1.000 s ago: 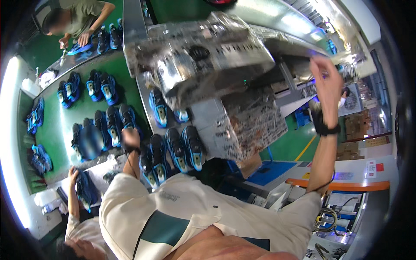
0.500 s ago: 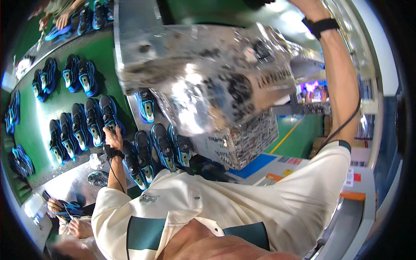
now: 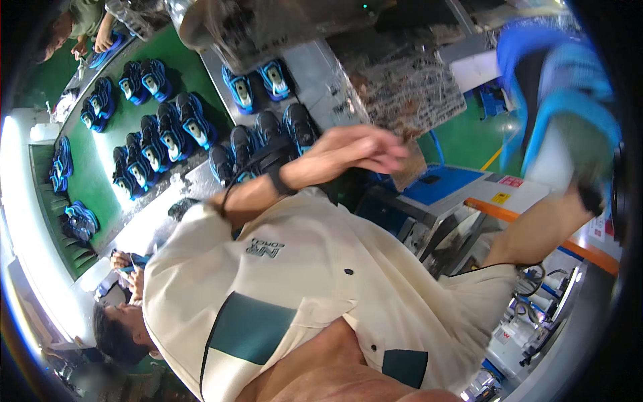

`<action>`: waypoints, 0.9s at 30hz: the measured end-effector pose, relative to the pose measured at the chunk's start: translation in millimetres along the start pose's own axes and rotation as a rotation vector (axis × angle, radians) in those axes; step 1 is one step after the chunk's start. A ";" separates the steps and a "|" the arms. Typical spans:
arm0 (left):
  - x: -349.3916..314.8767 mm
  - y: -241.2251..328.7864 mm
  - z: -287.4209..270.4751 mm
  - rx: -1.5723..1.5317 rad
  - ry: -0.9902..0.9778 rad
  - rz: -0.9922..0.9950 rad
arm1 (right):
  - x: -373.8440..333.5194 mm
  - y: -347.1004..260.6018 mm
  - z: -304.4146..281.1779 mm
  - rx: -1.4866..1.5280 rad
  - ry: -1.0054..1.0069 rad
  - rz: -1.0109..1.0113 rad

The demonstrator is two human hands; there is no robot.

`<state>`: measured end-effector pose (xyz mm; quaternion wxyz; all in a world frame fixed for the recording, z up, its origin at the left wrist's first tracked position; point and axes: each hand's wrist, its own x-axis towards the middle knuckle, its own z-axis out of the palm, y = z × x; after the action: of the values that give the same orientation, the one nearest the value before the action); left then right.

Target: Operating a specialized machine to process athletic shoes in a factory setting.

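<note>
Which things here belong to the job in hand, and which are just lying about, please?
Apparently the job's: held blue-and-black footwear, blurred; lined-up black-and-blue shoes.
Seemingly lying about: flat blue sheet; brown cardboard piece; white boxy container.

Footwear factory workshop: green work surface (image 3: 179, 65) bears rows of black-and-blue shoes (image 3: 155, 151); co-workers (2 visible) (image 3: 120, 333) sit alongside; hose-fitted machinery (image 3: 519, 335) stands opposite.

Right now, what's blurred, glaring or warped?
Head view: bright-blue-and-black footwear at the picture's right, heavily smeared; bare left hand lightly blurred. Head view: white glare streaks the shiny green tabletop. Head view: fisheye bends straight edges near the rim, corners black.
</note>
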<state>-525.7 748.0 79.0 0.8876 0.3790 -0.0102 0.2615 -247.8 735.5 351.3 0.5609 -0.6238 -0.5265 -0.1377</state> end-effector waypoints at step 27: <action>-13.2 -444.8 475.8 0.288 -0.814 -0.707 | -600.0 -43.6 -473.1 -0.065 1.459 0.681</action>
<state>-241.6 163.2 118.3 0.7850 0.5471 -0.1886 -0.2211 -329.7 26.3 75.4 0.7561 -0.5189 0.1961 -0.3472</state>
